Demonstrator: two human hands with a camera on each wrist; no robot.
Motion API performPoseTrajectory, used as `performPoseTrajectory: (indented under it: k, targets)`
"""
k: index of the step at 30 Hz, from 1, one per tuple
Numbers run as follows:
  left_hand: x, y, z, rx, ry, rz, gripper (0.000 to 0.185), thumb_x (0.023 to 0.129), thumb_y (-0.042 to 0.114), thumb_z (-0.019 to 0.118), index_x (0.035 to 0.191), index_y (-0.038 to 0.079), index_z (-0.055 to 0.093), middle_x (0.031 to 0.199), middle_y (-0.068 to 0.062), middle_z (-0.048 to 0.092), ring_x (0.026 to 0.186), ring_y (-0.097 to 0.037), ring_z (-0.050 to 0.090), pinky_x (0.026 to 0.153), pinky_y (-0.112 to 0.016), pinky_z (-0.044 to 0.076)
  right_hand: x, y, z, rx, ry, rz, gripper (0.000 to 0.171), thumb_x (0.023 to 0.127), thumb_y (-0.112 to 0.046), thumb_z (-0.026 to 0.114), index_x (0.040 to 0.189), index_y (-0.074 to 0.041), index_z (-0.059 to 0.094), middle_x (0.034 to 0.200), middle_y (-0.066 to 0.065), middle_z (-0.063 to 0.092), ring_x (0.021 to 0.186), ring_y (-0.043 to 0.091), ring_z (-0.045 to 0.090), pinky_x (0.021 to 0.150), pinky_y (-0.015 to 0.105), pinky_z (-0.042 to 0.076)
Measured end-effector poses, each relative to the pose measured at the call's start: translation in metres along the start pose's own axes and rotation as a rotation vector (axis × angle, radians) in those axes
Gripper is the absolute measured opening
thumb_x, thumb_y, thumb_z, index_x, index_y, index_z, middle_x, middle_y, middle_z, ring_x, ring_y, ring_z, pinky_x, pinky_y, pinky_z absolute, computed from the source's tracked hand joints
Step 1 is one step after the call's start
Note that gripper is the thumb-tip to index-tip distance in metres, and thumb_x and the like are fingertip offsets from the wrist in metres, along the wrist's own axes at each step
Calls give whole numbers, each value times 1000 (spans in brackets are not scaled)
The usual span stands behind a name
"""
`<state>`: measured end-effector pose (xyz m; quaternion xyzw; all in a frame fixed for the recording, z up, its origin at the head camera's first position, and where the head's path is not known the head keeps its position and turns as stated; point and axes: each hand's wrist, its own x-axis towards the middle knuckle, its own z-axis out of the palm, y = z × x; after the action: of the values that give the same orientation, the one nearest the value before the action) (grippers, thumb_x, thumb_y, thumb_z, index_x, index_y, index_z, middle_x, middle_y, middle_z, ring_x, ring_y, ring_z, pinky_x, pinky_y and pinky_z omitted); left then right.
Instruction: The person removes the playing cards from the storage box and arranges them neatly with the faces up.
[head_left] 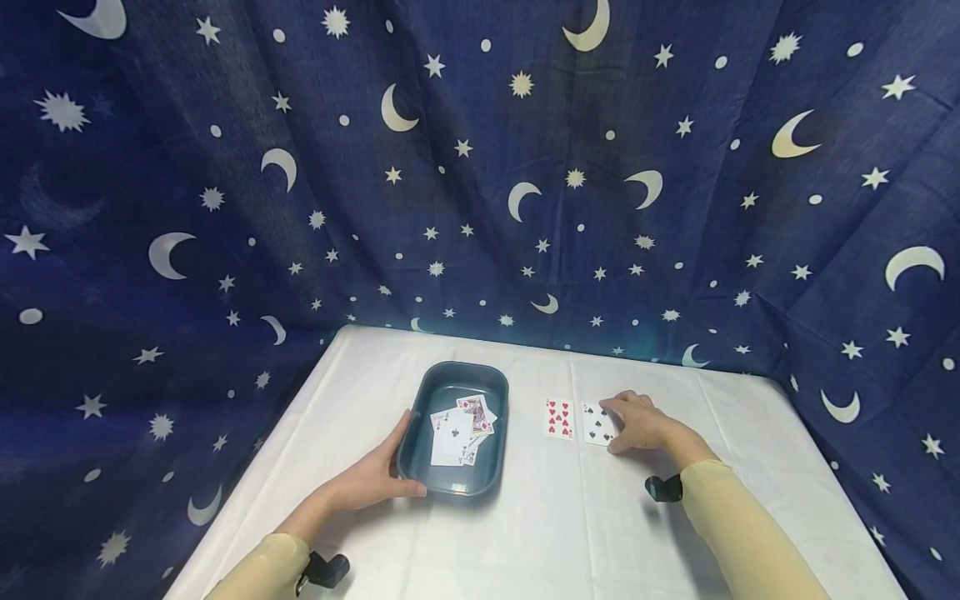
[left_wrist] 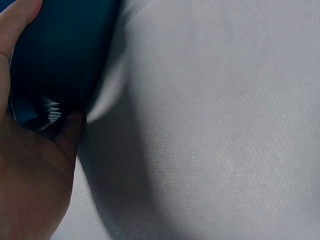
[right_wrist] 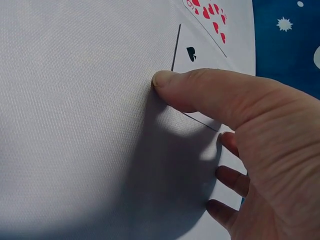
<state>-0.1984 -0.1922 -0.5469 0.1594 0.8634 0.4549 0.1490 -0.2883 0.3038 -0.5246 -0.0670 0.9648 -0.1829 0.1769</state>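
A dark teal tray (head_left: 450, 482) sits left of centre on the table, with several overlapping playing cards (head_left: 447, 446) face up inside. My left hand (head_left: 375, 477) grips the tray's left side, thumb at its near corner and fingers along the outer wall. The left wrist view shows the tray's wall (left_wrist: 65, 50) dark beside the thumb and fingers. To the right, my right hand (head_left: 642, 423) holds a spade card (head_left: 595, 427) by its right side. Its thumb (right_wrist: 195, 90) overlaps the card's near corner, and the other fingers are partly hidden behind the hand. A hearts card (head_left: 559, 418) lies face up just left of it.
White cloth (head_left: 525, 542) covers the table, with creases running across it. A dark blue curtain (head_left: 480, 208) printed with moons and stars hangs behind and at both sides. Each wrist carries a small black camera, one (head_left: 327, 571) left and one (head_left: 663, 489) right.
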Motion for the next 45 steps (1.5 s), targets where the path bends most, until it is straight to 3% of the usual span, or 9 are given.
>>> performPoseTrajectory:
  k: [9, 17, 22, 28, 36, 45]
  targets:
    - [1, -1, 2, -4, -3, -15, 131, 78, 44, 89, 166, 20, -4, 172, -5, 1, 156, -31, 6, 123, -53, 17, -5, -2, -3, -26, 12, -38, 93, 75, -30, 90, 154, -9, 46, 149, 24, 44, 134, 45, 39, 109, 71, 32]
    - [0, 1, 1, -16, 2, -14, 131, 77, 42, 90, 166, 17, -2, 172, -6, 2, 156, -32, 6, 122, -54, 17, -8, -15, -18, -67, 192, -213, 82, 84, -34, 81, 153, -4, 46, 147, 26, 46, 134, 46, 40, 110, 67, 35]
    - [0, 1, 0, -19, 3, -20, 132, 76, 42, 91, 166, 18, -3, 172, -4, 2, 156, -30, 7, 122, -52, 18, -6, -43, -19, -35, 270, -263, 77, 88, -36, 78, 152, -7, 48, 151, 22, 46, 138, 43, 39, 112, 65, 35]
    - [1, -1, 3, -15, 7, -30, 132, 76, 44, 91, 166, 18, -2, 172, -7, 2, 156, -34, 8, 121, -52, 21, -4, -94, -6, -8, 309, -384, 76, 88, -39, 78, 152, -10, 49, 152, 14, 48, 141, 36, 39, 116, 58, 34]
    - [1, 0, 3, -8, 9, -36, 132, 76, 44, 90, 166, 17, -3, 172, -6, 2, 156, -34, 8, 121, -52, 21, -2, -155, 15, -39, 281, -529, 79, 85, -43, 81, 148, -6, 53, 145, 10, 53, 137, 28, 44, 115, 47, 38]
    - [2, -1, 3, -11, 7, -40, 134, 75, 46, 91, 166, 19, -3, 172, -2, 2, 156, -30, 9, 122, -50, 21, 13, -190, 38, -198, 229, -577, 77, 81, -52, 81, 141, -8, 62, 133, 5, 58, 126, 22, 47, 111, 40, 42]
